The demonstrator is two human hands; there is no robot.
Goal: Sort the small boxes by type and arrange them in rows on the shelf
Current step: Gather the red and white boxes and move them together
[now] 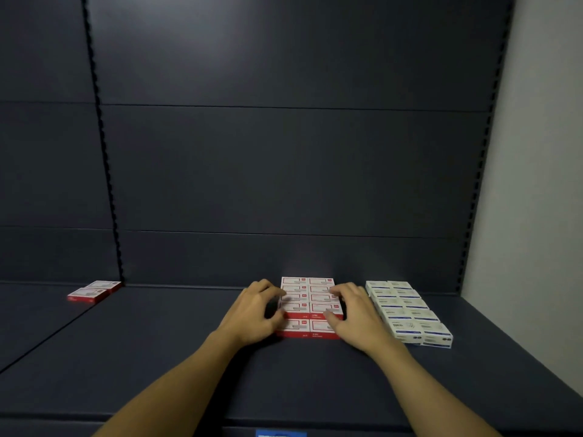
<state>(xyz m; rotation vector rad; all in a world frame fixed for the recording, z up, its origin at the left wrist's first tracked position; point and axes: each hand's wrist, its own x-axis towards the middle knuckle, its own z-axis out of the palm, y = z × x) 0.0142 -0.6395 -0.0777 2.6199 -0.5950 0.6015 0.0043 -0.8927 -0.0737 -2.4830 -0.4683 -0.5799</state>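
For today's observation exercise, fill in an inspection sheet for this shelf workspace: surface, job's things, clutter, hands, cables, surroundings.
Surface: dark shelf, bare in front.
Job's things: red boxes in two columns at centre; white-and-blue boxes in two columns to their right; two stray red boxes far left.
Clutter: nothing seen.
Hands: left hand and right hand flank the red block, fingers curled against its edges.
Cables: nothing seen.
Surroundings: dark back panel; pale wall at right.
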